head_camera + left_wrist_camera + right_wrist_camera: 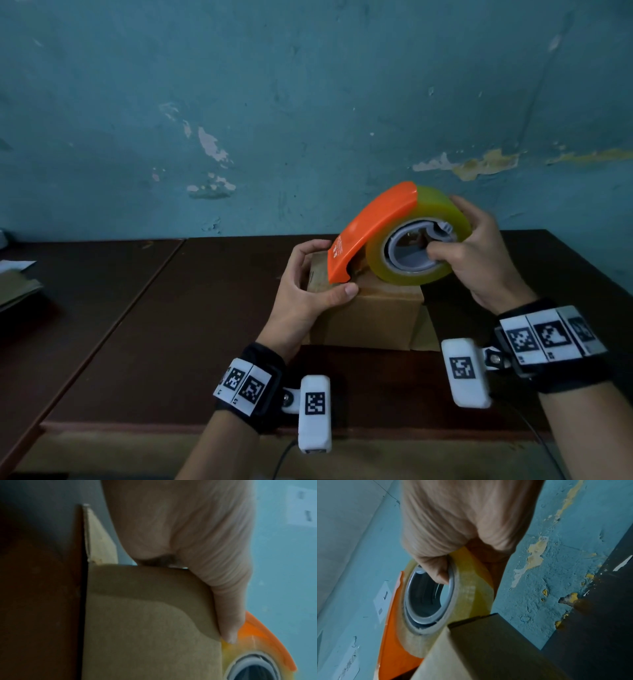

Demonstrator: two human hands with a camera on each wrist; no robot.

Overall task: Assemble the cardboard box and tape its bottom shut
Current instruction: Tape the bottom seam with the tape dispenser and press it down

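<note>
A small brown cardboard box stands on the dark table. On its top rests an orange tape dispenser loaded with a yellowish clear tape roll. My right hand grips the roll, thumb inside the grey core and fingers over the outer rim. My left hand clasps the box's left top edge, its thumb lying along the front edge just under the dispenser's orange tip.
A peeling blue wall rises right behind the table. Flat cardboard and paper lie at the far left. A loose box flap sticks out at the box's right foot. The table's front edge runs near my wrists.
</note>
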